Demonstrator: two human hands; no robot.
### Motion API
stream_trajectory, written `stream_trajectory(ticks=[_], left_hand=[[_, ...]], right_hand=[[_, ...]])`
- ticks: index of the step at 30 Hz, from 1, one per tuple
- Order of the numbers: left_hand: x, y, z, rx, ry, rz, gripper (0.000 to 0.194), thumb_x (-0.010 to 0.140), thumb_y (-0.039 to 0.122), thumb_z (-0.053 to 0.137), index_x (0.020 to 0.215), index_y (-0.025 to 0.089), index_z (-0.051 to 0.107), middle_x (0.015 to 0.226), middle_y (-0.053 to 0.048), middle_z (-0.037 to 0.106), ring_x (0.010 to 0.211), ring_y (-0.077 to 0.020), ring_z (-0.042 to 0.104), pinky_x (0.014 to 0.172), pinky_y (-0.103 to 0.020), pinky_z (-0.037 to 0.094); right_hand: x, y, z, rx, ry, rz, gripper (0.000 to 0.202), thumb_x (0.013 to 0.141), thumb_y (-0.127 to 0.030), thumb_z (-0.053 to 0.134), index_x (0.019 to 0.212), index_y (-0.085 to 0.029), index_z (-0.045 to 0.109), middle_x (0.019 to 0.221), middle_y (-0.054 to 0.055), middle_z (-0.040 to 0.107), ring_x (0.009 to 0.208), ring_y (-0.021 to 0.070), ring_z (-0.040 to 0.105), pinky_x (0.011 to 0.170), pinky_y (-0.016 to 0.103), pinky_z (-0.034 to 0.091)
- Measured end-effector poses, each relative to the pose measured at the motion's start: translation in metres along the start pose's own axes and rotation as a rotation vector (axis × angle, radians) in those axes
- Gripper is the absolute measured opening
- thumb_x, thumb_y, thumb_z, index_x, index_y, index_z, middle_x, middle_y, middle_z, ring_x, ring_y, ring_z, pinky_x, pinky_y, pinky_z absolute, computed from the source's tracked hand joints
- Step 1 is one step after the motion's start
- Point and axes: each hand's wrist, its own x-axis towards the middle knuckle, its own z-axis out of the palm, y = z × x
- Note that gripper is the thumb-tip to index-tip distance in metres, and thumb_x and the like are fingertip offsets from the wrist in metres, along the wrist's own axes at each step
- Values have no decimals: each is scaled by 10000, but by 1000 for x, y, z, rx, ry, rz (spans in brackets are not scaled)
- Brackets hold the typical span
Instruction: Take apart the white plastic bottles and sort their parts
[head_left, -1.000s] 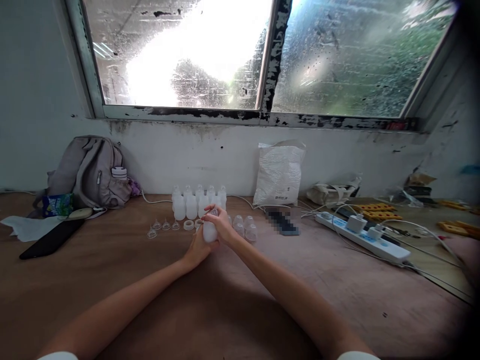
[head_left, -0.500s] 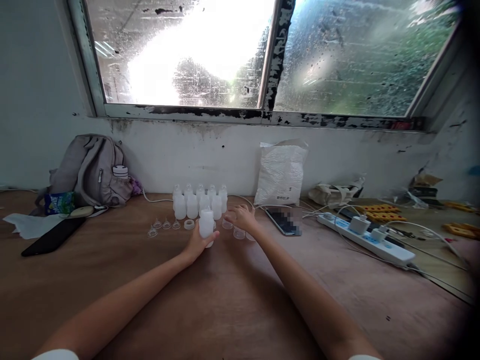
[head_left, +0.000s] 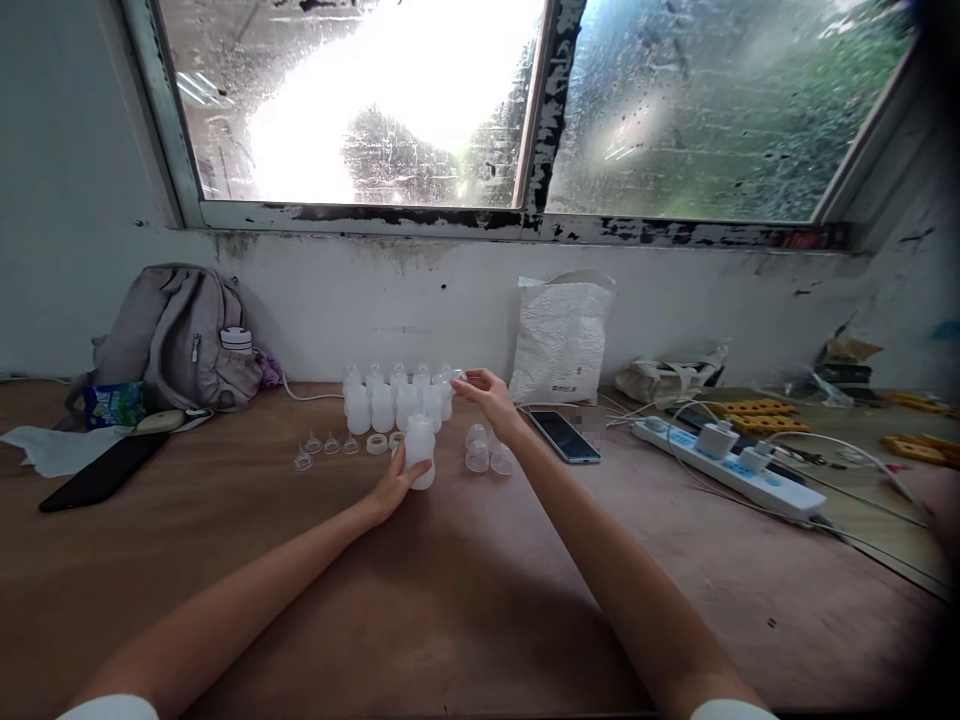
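My left hand (head_left: pixel 391 490) is wrapped round a white baby bottle (head_left: pixel 420 455) held upright at the table's middle, with a clear nipple on its top. Pinched in the fingertips of my right hand (head_left: pixel 489 398) is a clear bottle cap (head_left: pixel 456 376), raised above and to the right of that bottle. Below my right wrist, several clear caps (head_left: pixel 477 457) stand on the table. Two white collar rings (head_left: pixel 376 444) lie left of the held bottle, one partly hidden behind it. Farther left sit several clear nipples (head_left: pixel 331 444). Several capped baby bottles (head_left: pixel 382 408) stand in rows behind.
A white plastic bag (head_left: pixel 564 340) leans on the wall, with a phone (head_left: pixel 562 438) before it. To the right lies a power strip (head_left: pixel 731 470) with chargers and cables. A grey backpack (head_left: pixel 176 340) and a black flat device (head_left: pixel 109 472) are at the left.
My right hand has risen from the group of clear caps, lifting one toward the bottle. The bottle in my left hand has shifted slightly right.
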Motion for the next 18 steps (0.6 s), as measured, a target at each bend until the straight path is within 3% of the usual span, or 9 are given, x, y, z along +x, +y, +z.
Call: stream_trajectory(ticks=[4,10,18], left_hand=[[0,1,2,16,-34,0,604,737,320,548,1275,200,302,1298,-79,384,1191,-236,333,1006,-341,215],[0,4,3,-4,-50,14,612,737,305,547,1282,197,289,1305,-81,380,1184,-232,346,1004,-338,225],[0,3,4,-7,-50,-14,596,732,308,546,1266,181,312,1294,-83,394,1179,-226,356,997,-327,245]], right_hand=[[-6,-18,5,213,-72,6,366,634,-397,643,895,-161,542,852,50,637,760,148,583,668,263,432],[-9,-20,8,134,-224,49,379,642,-388,643,941,-168,564,839,44,633,755,142,569,615,239,420],[-13,-23,12,50,-323,69,361,654,-367,643,948,-171,568,847,41,625,720,125,568,576,210,430]])
